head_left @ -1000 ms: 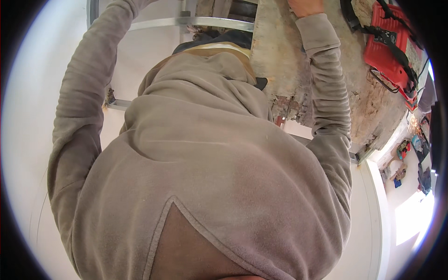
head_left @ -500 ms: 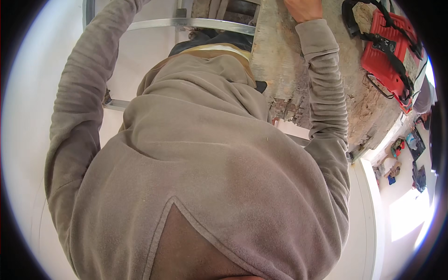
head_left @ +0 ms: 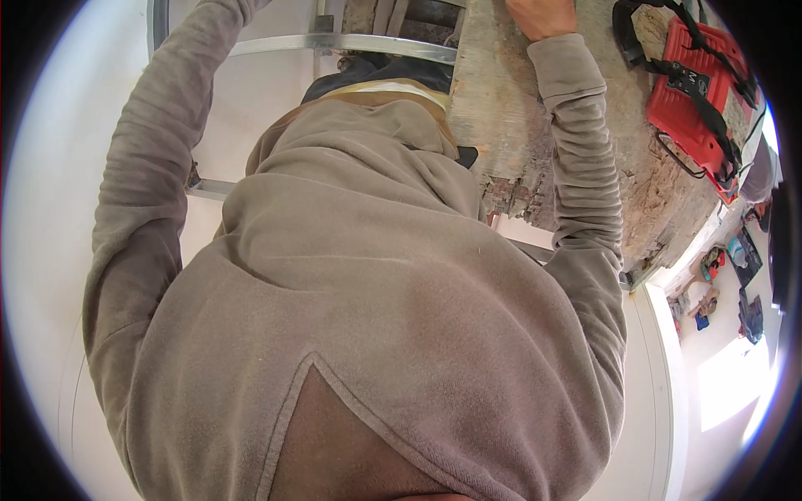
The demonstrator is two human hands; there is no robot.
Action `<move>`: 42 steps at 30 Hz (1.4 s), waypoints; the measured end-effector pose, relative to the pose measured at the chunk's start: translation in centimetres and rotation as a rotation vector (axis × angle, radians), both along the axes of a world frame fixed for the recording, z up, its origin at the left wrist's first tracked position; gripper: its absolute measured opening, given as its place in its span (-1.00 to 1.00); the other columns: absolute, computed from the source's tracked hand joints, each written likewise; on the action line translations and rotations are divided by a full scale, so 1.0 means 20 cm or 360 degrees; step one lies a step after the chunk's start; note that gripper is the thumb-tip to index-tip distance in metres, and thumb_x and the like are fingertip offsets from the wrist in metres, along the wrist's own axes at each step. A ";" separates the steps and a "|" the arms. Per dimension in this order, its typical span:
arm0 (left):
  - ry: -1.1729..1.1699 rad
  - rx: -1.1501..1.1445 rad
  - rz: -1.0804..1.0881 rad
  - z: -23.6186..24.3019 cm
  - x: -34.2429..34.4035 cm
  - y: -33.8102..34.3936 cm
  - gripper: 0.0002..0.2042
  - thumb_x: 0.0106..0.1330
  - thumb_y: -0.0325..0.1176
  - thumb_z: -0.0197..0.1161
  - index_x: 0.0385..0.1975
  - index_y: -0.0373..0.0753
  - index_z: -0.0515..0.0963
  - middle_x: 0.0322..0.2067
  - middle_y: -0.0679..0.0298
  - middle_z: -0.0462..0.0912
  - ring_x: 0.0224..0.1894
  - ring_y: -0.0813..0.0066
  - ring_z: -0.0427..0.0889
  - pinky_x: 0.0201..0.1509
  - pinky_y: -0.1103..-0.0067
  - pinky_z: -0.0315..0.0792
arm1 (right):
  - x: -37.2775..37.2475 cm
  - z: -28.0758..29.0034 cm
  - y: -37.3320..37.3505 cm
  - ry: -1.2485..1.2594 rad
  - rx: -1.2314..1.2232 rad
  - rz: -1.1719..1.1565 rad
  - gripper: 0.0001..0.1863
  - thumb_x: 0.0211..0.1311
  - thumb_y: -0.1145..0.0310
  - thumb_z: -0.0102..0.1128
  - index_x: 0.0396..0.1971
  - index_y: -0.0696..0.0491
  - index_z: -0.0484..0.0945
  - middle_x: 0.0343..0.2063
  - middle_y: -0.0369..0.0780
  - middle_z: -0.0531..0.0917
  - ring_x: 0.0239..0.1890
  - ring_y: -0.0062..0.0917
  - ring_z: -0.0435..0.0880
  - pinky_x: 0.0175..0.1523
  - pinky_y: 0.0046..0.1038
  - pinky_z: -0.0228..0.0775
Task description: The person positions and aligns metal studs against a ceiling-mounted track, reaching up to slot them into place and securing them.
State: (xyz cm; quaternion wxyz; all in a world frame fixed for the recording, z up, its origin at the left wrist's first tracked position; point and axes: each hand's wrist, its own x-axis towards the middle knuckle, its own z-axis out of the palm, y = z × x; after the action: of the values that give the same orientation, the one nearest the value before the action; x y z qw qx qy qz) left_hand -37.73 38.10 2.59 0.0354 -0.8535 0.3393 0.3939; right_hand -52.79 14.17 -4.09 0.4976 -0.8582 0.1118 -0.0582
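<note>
My right hand [head_left: 545, 17] is over a worn, paint-stained wooden board [head_left: 501, 108] at the top, cut by the upper edge. Its back and wrist show, but the fingers lie outside the picture, so what it holds or touches is hidden. My left arm [head_left: 146, 167], in a grey-brown sleeve, reaches up to the top left. Only a sliver of skin past that cuff shows, with the rest of the left hand cut off. Between the arms, a metal bar [head_left: 351, 43] crosses in front of my legs.
Right of the board's middle lies a red ribbed plastic thing [head_left: 681, 117] with black straps [head_left: 631, 37]. The board's near edge is broken and crumbly. A white wall [head_left: 67, 209] stands at left. Several small items, including a dark piece [head_left: 750, 316], lie on the floor at far right.
My right hand has shifted very slightly left. The left sleeve has moved a little to the right; the board and the red thing stay put.
</note>
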 end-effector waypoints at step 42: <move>-0.0327 -0.0354 -0.0042 -0.09 -0.10 0.12 -0.54 0.12 -0.48 0.21 0.09 -0.04 0.56 -0.20 -0.01 0.68 -0.18 0.11 0.67 -0.09 0.31 0.50 | 0.03 0.02 0.02 0.0048 0.0234 -0.0074 -0.74 0.24 0.33 0.14 -0.21 0.20 0.64 -0.40 -0.17 0.69 -0.37 -0.50 0.63 -0.23 -0.45 0.49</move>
State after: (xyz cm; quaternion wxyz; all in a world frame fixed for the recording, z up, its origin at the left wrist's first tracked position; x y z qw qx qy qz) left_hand -39.70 40.54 0.81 -0.0196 -0.8834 0.3866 0.2641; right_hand -52.19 14.51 -3.61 0.5561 -0.8172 0.1432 -0.0485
